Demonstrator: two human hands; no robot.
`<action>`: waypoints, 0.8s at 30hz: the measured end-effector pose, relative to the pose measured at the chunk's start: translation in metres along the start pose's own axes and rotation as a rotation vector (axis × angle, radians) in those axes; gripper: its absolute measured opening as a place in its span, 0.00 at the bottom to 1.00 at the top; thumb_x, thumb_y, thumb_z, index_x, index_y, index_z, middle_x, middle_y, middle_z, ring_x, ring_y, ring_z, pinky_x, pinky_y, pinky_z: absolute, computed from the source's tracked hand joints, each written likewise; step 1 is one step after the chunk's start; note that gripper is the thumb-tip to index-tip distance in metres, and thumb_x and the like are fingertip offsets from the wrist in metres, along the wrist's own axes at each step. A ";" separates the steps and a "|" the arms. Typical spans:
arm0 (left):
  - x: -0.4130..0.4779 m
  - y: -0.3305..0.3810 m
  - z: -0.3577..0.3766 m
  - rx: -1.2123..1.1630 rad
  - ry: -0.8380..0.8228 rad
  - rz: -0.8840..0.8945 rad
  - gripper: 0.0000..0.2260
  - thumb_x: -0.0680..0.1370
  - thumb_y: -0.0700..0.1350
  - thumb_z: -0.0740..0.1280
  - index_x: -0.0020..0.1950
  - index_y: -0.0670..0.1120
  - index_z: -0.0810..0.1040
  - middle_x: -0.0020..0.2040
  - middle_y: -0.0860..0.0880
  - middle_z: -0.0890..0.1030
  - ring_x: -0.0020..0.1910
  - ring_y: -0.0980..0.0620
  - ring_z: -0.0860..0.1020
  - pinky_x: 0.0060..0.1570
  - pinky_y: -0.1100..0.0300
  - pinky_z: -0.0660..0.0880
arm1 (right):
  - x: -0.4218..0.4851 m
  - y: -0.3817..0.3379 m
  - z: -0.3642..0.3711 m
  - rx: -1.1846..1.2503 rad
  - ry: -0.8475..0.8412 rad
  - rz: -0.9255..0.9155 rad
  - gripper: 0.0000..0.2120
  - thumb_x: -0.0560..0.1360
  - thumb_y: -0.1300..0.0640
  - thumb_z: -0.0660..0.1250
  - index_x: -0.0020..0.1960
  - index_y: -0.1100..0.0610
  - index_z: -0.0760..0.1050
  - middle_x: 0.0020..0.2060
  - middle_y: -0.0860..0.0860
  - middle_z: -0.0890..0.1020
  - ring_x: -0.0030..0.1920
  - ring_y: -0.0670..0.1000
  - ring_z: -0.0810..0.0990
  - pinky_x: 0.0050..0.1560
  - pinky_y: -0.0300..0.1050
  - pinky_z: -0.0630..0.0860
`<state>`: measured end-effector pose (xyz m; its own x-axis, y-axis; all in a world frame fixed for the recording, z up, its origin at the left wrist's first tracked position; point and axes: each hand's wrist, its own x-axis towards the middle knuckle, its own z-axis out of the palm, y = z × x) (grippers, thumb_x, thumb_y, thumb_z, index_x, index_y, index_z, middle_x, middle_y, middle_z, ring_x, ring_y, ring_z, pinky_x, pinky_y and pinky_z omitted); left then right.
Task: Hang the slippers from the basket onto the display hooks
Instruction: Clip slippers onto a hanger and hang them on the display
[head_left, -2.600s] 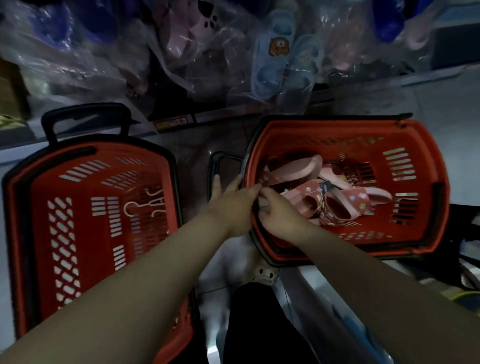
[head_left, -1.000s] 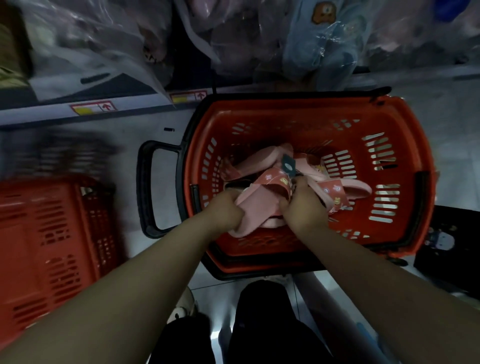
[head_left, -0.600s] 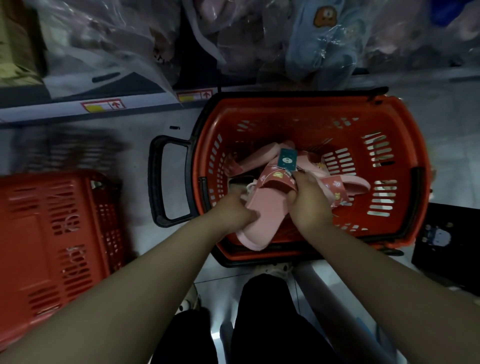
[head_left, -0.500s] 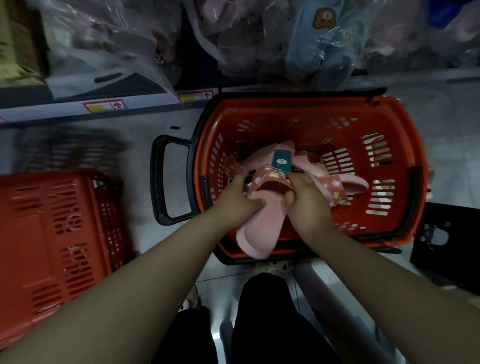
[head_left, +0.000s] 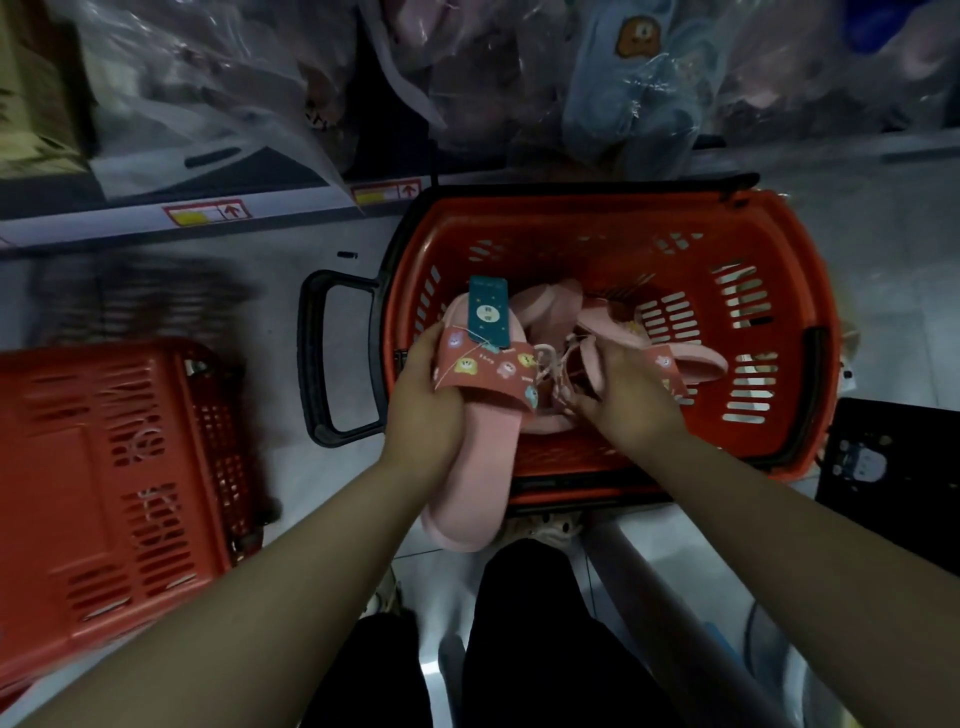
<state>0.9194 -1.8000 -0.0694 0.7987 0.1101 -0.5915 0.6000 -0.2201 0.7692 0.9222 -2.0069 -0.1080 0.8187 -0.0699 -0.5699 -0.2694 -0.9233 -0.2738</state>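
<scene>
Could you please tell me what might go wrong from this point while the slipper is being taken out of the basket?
1. The string beside the right hand looks tangled between the slipper in the left hand and the slippers lying in the basket; lifting could drag those out.
2. The tag seems to hang by a thin thread and might tear off if it snags.

This is a shop aisle. Two red plastic shopping baskets (head_left: 810, 291) (head_left: 104, 467) stand on the pale floor (head_left: 291, 291) below a shelf edge (head_left: 301, 200) carrying price labels (head_left: 208, 213). Behind it, stock lies packed in clear plastic bags (head_left: 218, 93), among them blue slippers (head_left: 639, 88) with a bear patch. A teal retail tag (head_left: 487, 312) hangs from a pink slipper (head_left: 467, 467).
</scene>
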 end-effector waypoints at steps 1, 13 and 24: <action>0.000 0.001 -0.001 -0.017 0.014 -0.013 0.21 0.80 0.42 0.60 0.72 0.54 0.65 0.66 0.54 0.73 0.62 0.56 0.72 0.63 0.56 0.69 | 0.001 0.004 0.001 0.076 -0.070 0.065 0.29 0.72 0.53 0.70 0.69 0.58 0.64 0.63 0.59 0.73 0.63 0.59 0.71 0.58 0.48 0.68; 0.003 0.024 -0.030 -0.055 0.055 -0.004 0.20 0.80 0.40 0.59 0.71 0.54 0.63 0.53 0.60 0.74 0.54 0.59 0.74 0.54 0.62 0.70 | 0.003 -0.035 -0.074 0.598 0.444 0.026 0.12 0.79 0.52 0.60 0.45 0.60 0.74 0.38 0.53 0.77 0.42 0.51 0.74 0.38 0.42 0.66; -0.016 0.053 -0.087 -0.135 0.099 -0.042 0.22 0.79 0.37 0.58 0.72 0.52 0.65 0.56 0.54 0.75 0.48 0.60 0.74 0.41 0.65 0.72 | -0.007 -0.121 -0.109 0.658 0.298 -0.042 0.14 0.81 0.52 0.56 0.49 0.61 0.75 0.44 0.56 0.77 0.46 0.53 0.76 0.47 0.46 0.71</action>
<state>0.9424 -1.7292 0.0017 0.7697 0.2123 -0.6020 0.6279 -0.0818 0.7740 1.0045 -1.9356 0.0132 0.9132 -0.2266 -0.3388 -0.4076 -0.5155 -0.7538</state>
